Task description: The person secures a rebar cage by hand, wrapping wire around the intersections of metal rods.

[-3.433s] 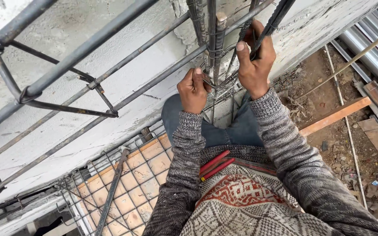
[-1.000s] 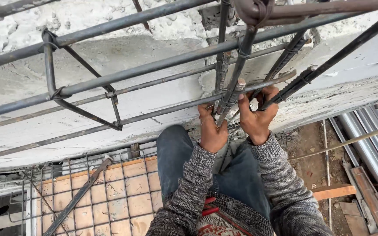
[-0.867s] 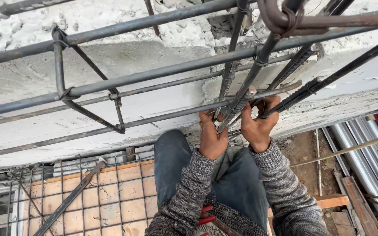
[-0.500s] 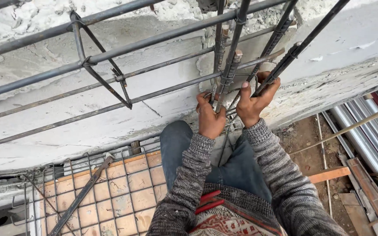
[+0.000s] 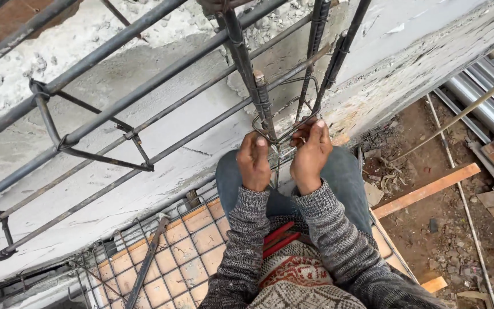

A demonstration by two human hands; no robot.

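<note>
While both hands work at one joint of the rebar cage, the left hand (image 5: pixel 254 162) has its fingers curled tight around the foot of a vertical bar (image 5: pixel 257 94), just where a bent steel stirrup (image 5: pixel 284 133) loops past it. The right hand (image 5: pixel 311 153) sits just beside it, fingers (image 5: pixel 318 130) clenched on the stirrup's lower edge; whether a thin tie wire is pinched there too cannot be told. The two hands are nearly touching, with a thin rod hanging down between them.

Around the joint the cage is crowded. Two more vertical bars (image 5: pixel 331 63) rise close to the right hand, and long horizontal bars (image 5: pixel 144 94) run off to the left, crossing in front of the rough concrete beam (image 5: pixel 161 177) behind. Another stirrup (image 5: pixel 90 140) hangs on those bars well to the left, apart from the hands. The bars stand between the camera and the concrete face, so part of the joint is hidden.

Below, the person's jeans-clad knees press toward the beam, and red tool handles (image 5: pixel 275 239) stick out at the waist of the knitted sweater. Under the knees lies a wire mesh (image 5: pixel 161 269) over orange board. To the right, well below, are bare earth, a wooden plank (image 5: pixel 424 190) and grey pipes (image 5: pixel 487 109).
</note>
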